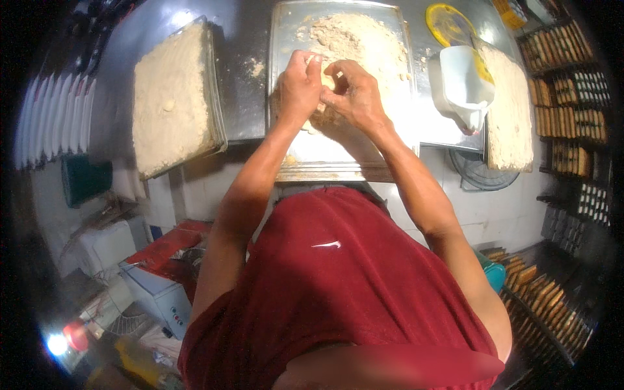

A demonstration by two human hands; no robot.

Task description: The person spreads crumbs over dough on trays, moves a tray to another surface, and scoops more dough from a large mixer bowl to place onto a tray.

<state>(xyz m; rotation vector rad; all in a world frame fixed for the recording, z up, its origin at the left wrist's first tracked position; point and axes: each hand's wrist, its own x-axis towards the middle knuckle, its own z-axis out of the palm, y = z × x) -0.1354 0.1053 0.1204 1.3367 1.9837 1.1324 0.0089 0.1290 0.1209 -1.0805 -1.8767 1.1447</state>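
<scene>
My left hand [299, 88] and my right hand [354, 97] meet over a metal tray [325, 159] on the counter. Between their fingers sits a small pale lump of dough [327, 81], pinched from both sides. Crumbly beige dough [348, 39] is heaped in the far half of the tray, just beyond my fingers. The near part of the tray is mostly bare metal with a few crumbs. My forearms reach up from my red shirt at the bottom.
A clear-walled tray full of beige dough [170, 97] lies to the left. A white plastic jug [463, 84], a yellow lid [448, 25] and another dough slab [510, 110] lie to the right. Racks of filled moulds [572, 78] line the right side.
</scene>
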